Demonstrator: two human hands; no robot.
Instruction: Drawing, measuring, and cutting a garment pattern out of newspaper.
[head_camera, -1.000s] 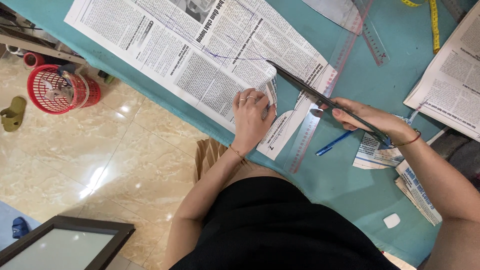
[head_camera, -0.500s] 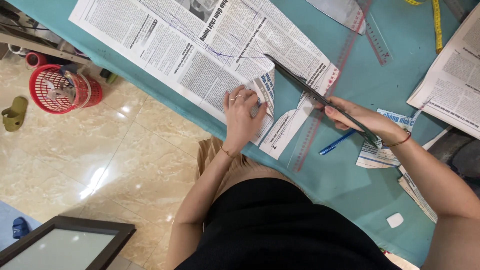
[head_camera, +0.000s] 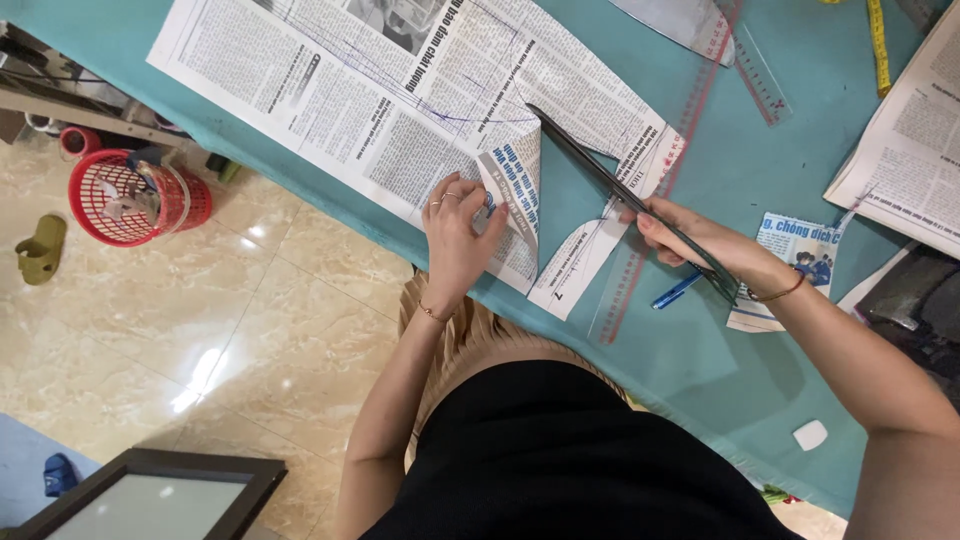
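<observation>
A large newspaper sheet (head_camera: 330, 90) with drawn pen lines lies on the teal table (head_camera: 760, 170). My left hand (head_camera: 456, 235) presses its near edge flat, fingers spread beside a cut flap. My right hand (head_camera: 705, 245) grips long dark scissors (head_camera: 610, 185); the blades point up-left into the sheet, at the end of a cut that has parted a narrow paper strip (head_camera: 590, 255).
A clear ruler (head_camera: 650, 230) and a blue pen (head_camera: 677, 291) lie by my right hand, a printed leaflet (head_camera: 800, 255) beyond. More newspaper (head_camera: 905, 140), a yellow tape measure (head_camera: 878, 45), white chalk (head_camera: 810, 435). On the floor a red basket (head_camera: 125, 200) and a framed panel (head_camera: 140, 495).
The scissors have cut further up-left into the newspaper, and a flap has lifted at the cut. My left hand has shifted up along the sheet's near edge.
</observation>
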